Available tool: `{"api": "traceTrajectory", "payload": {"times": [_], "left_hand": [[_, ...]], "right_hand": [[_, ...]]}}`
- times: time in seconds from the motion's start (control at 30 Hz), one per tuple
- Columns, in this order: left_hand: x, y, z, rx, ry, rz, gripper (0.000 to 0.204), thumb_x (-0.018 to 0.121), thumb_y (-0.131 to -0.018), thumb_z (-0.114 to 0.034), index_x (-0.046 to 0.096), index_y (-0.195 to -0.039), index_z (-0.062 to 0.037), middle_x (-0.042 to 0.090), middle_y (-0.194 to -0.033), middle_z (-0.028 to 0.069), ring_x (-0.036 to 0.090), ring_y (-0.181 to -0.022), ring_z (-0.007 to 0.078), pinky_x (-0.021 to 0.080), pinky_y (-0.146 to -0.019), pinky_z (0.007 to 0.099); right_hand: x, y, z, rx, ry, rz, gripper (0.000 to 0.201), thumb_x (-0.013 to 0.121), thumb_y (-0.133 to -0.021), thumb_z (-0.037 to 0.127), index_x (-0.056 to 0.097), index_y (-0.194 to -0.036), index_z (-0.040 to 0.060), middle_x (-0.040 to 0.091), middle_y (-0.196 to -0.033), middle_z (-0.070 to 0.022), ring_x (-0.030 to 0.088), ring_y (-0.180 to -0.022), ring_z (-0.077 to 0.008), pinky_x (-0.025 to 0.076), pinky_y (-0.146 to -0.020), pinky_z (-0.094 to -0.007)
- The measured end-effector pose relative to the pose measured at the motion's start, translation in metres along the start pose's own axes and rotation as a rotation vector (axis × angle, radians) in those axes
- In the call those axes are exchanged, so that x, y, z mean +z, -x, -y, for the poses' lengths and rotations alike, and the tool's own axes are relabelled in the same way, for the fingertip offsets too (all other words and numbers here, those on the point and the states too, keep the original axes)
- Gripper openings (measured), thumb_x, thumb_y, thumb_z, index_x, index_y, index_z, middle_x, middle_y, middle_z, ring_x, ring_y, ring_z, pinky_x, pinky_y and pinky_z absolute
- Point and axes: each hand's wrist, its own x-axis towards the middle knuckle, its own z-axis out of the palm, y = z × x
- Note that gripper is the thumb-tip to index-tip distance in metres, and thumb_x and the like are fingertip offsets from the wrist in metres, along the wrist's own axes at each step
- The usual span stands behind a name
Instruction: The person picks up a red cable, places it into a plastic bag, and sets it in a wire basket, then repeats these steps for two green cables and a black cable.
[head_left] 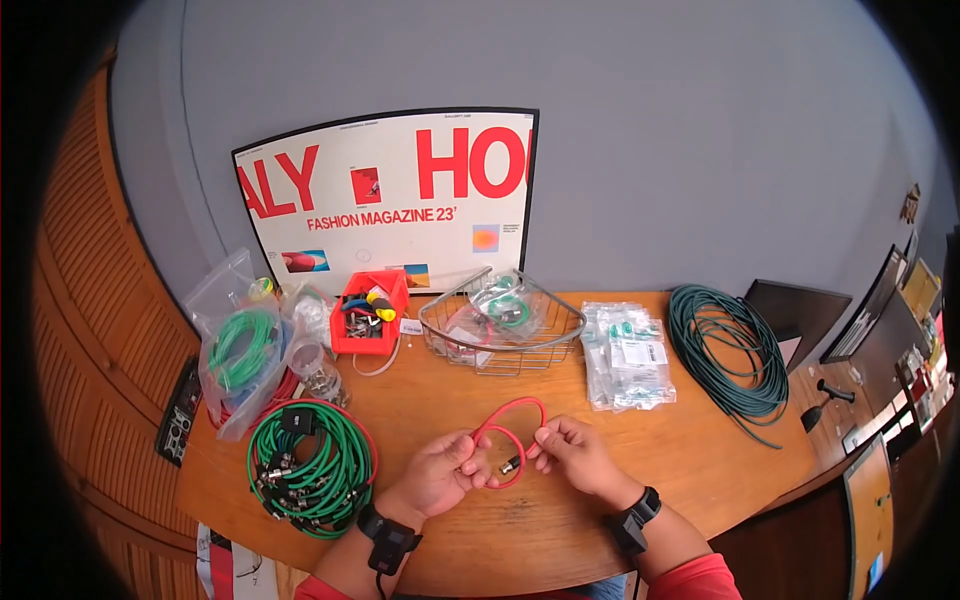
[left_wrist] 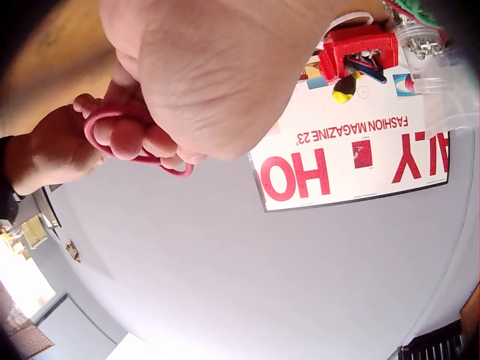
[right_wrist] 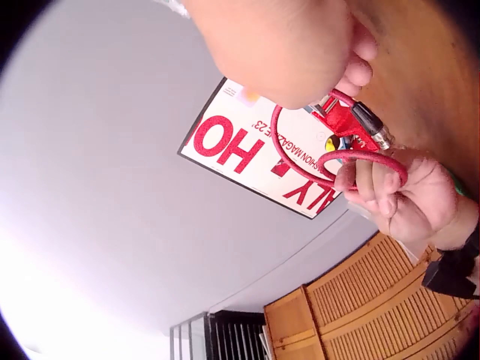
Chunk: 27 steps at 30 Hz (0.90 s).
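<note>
A red cable with a dark and silver connector is looped between both hands above the table's front. The left hand pinches the cable between thumb and fingers on the loop's left side. On the right side, the right hand grips the cable with thumb and index finger. In the right wrist view the connector sticks out below the right hand, and the left hand has the cable loop over its fingers. The left wrist view shows the loop around curled fingertips.
Green cable coils lie at the left, near a bagged green cable and a jar. Behind are a red bin, a wire basket and a poster. Clear packets and a dark green coil lie right.
</note>
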Motion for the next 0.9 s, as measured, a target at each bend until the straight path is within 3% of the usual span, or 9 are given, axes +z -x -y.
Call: {"api": "traceTrajectory", "payload": {"times": [0.47, 0.57, 0.67, 0.73, 0.77, 0.9], "left_hand": [[0.003, 0.000, 0.002, -0.031, -0.086, -0.018, 0.032, 0.048, -0.106, -0.036, 0.057, -0.110, -0.0054, 0.048, -0.075, -0.0019, 0.061, -0.073, 0.0199, 0.053, -0.082, 0.0402], [0.004, 0.000, 0.005, -0.027, -0.122, 0.031, 0.033, 0.048, -0.106, -0.037, 0.056, -0.112, -0.0051, 0.048, -0.079, -0.0030, 0.055, -0.081, 0.0158, 0.049, -0.085, 0.0366], [0.004, -0.002, 0.009, -0.013, -0.172, 0.073, 0.032, 0.049, -0.106, -0.037, 0.056, -0.111, -0.0058, 0.048, -0.081, -0.0032, 0.052, -0.086, 0.0140, 0.046, -0.089, 0.0341], [0.005, -0.001, 0.009, 0.011, -0.191, 0.073, 0.033, 0.050, -0.106, -0.037, 0.057, -0.110, -0.0057, 0.049, -0.082, -0.0023, 0.051, -0.089, 0.0136, 0.043, -0.092, 0.0330], [0.007, -0.001, 0.008, 0.010, -0.192, 0.074, 0.033, 0.050, -0.106, -0.037, 0.057, -0.110, -0.0057, 0.049, -0.082, -0.0023, 0.051, -0.089, 0.0136, 0.043, -0.092, 0.0330], [0.010, -0.003, 0.012, 0.125, -0.225, -0.039, 0.034, 0.049, -0.106, -0.038, 0.057, -0.109, -0.0056, 0.051, -0.085, -0.0011, 0.051, -0.091, 0.0138, 0.042, -0.093, 0.0327]], "right_hand": [[-0.012, 0.008, 0.015, -0.047, -0.048, 0.196, 0.020, 0.054, -0.106, 0.023, 0.061, -0.098, 0.0059, 0.071, -0.090, -0.0051, 0.061, -0.077, -0.0096, 0.051, -0.074, -0.0252], [-0.015, 0.007, 0.010, -0.095, -0.129, 0.206, 0.020, 0.055, -0.106, 0.023, 0.062, -0.098, 0.0057, 0.070, -0.090, -0.0046, 0.061, -0.078, -0.0099, 0.051, -0.075, -0.0268], [-0.008, 0.009, 0.010, -0.062, -0.050, 0.308, 0.019, 0.055, -0.105, 0.021, 0.064, -0.101, 0.0052, 0.071, -0.094, -0.0045, 0.062, -0.081, -0.0107, 0.051, -0.077, -0.0272], [0.003, 0.015, 0.017, 0.085, 0.106, 0.518, 0.016, 0.055, -0.104, 0.017, 0.066, -0.107, 0.0046, 0.072, -0.100, -0.0048, 0.063, -0.086, -0.0112, 0.052, -0.081, -0.0274], [-0.005, 0.007, 0.001, 0.120, 0.136, 0.614, 0.020, 0.055, -0.103, 0.014, 0.064, -0.118, 0.0043, 0.071, -0.109, -0.0054, 0.064, -0.092, -0.0123, 0.053, -0.085, -0.0287], [-0.001, 0.014, 0.019, 0.151, 0.005, 0.452, 0.025, 0.056, -0.103, 0.014, 0.061, -0.125, 0.0046, 0.068, -0.114, -0.0049, 0.064, -0.096, -0.0125, 0.053, -0.087, -0.0298]]}}
